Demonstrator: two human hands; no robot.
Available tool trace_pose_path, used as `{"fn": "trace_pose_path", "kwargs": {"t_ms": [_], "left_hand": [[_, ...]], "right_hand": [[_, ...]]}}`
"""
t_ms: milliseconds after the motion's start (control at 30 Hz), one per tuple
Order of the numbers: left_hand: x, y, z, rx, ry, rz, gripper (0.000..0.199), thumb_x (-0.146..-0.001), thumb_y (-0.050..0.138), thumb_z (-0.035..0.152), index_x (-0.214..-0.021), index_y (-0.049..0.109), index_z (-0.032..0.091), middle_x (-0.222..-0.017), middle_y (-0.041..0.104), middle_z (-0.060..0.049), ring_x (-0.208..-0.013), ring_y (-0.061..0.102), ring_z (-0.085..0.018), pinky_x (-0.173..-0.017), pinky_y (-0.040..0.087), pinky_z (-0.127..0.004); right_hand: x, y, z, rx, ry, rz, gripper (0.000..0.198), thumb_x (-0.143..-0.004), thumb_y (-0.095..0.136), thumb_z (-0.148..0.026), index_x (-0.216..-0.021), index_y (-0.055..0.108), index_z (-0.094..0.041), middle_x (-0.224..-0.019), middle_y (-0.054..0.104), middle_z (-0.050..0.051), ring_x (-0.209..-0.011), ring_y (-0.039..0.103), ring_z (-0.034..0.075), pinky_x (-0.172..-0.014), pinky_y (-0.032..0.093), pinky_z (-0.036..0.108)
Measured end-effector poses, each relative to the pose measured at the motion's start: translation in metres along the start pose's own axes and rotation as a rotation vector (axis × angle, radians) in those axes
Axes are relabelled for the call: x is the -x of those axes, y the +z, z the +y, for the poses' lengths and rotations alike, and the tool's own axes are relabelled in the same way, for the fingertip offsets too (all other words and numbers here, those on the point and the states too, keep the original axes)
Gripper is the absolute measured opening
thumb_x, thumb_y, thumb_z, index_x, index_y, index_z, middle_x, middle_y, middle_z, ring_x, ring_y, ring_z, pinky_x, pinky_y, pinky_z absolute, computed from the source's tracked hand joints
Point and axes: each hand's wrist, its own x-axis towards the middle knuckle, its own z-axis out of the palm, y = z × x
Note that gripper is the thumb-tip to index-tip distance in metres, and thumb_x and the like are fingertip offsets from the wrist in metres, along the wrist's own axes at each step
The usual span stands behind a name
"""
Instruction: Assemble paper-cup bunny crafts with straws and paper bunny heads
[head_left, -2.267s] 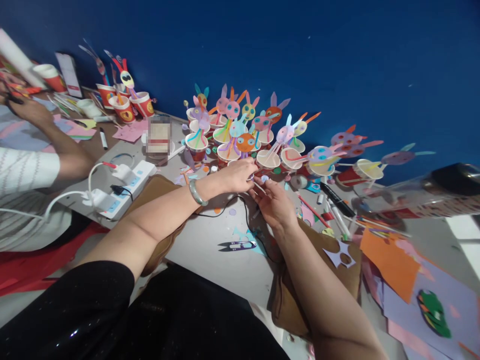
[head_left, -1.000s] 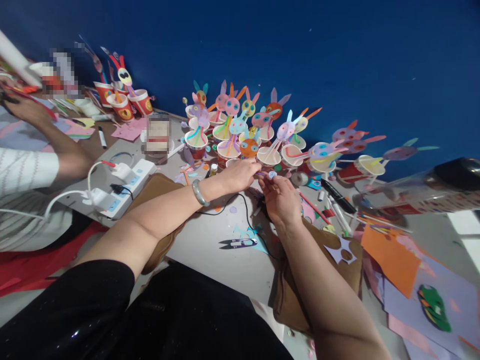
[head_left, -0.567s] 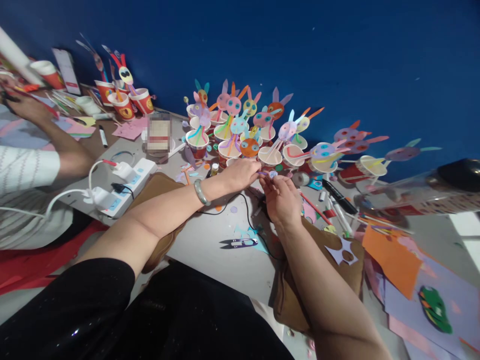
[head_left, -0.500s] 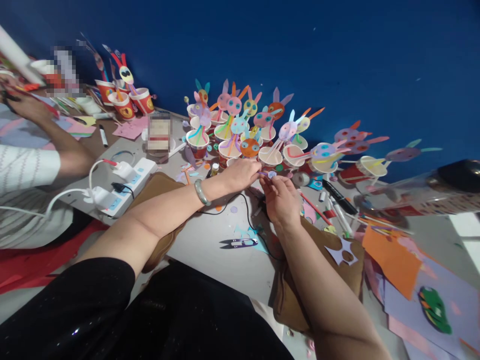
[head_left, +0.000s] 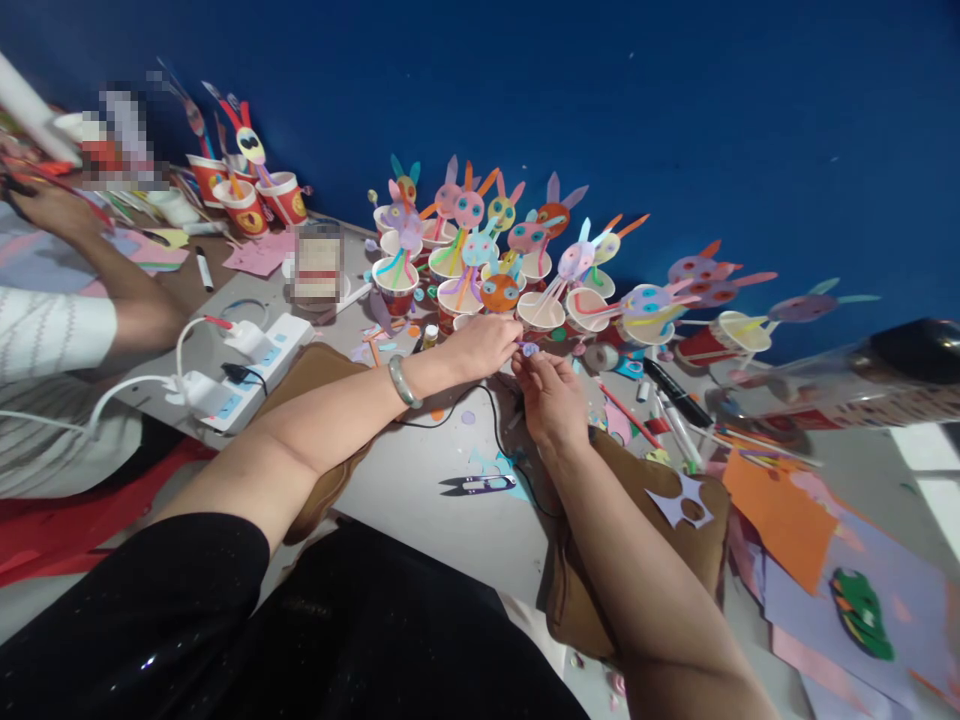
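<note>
Head camera: close above table [head_left: 502,545], facing forward, down.

The purple piece [head_left: 530,349] is too small to make out; the right edge cuts the bottle [head_left: 840,390]; coarse pixels blur a beige item [head_left: 316,268].

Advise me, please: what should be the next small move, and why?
Perhaps the right hand should firm its pinch on the small purple piece: it sits only at the fingertips, close to the left hand, and could slip.
</note>
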Motion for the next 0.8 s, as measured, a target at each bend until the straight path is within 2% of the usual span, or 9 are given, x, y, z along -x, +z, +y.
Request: {"fn": "trace_pose_path", "kwargs": {"t_ms": [267, 500, 800], "left_hand": [[-0.0008, 0.0017, -0.0014, -0.032, 0.023, 0.009, 0.023, -0.100, 0.050, 0.016, -0.102, 0.073, 0.011, -0.106, 0.077, -0.015, -0.102, 0.073, -0.025, -0.089, 0.055, -0.037], [0.0005, -0.0010, 0.0014, -0.043, 0.030, -0.008, 0.025, -0.101, 0.048, 0.016, -0.102, 0.073, 0.011, -0.105, 0.076, -0.015, -0.102, 0.073, -0.025, -0.088, 0.054, -0.037], [0.0017, -0.0038, 0.0054, -0.041, 0.026, -0.011, 0.021, -0.099, 0.052, 0.013, -0.102, 0.073, 0.011, -0.107, 0.077, -0.015, -0.105, 0.073, -0.024, -0.088, 0.055, -0.034]], "right_hand": [[-0.0073, -0.0041, 0.0065, 0.020, -0.004, 0.015, 0.041, -0.055, 0.103, -0.033, -0.069, 0.066, -0.022, -0.068, 0.071, -0.006, -0.067, 0.071, 0.010, -0.077, 0.066, 0.025], [-0.0091, -0.0063, 0.0080, 0.050, -0.001, 0.007, 0.044, -0.057, 0.103, -0.035, -0.071, 0.064, -0.022, -0.068, 0.069, -0.006, -0.067, 0.070, 0.010, -0.075, 0.064, 0.025], [-0.0098, -0.0053, 0.0092, 0.044, -0.002, 0.024, 0.050, -0.050, 0.105, -0.042, -0.069, 0.064, -0.020, -0.064, 0.067, -0.006, -0.067, 0.068, 0.009, -0.072, 0.062, 0.022]]}}
